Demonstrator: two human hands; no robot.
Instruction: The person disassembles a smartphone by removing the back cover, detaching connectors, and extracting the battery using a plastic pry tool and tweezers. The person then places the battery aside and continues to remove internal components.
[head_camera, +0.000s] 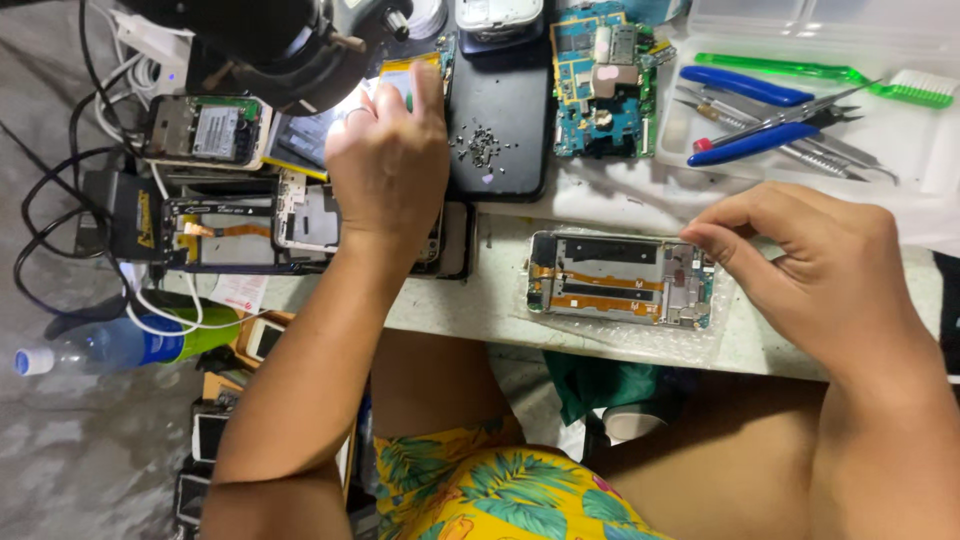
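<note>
An opened phone frame (612, 279) with orange flex strips lies on a clear bubble sheet (640, 340) at the bench's near edge. My right hand (800, 265) pinches its fingertips together just above the frame's right end; whether something tiny sits between them I cannot tell. My left hand (390, 160) reaches forward with its index finger stretched up to a yellow-edged part (402, 72) under the microscope (270, 35). A pile of tiny screws (482, 145) lies on a black phone back (498, 120) just right of that hand.
A blue-green circuit board (600, 85) sits behind the frame. A white tray (900, 130) at the right holds blue-handled pliers (760, 135), tweezers and a green brush. Other dismantled phones (205, 130) and black cables crowd the left. A plastic bottle (110, 345) lies below the bench.
</note>
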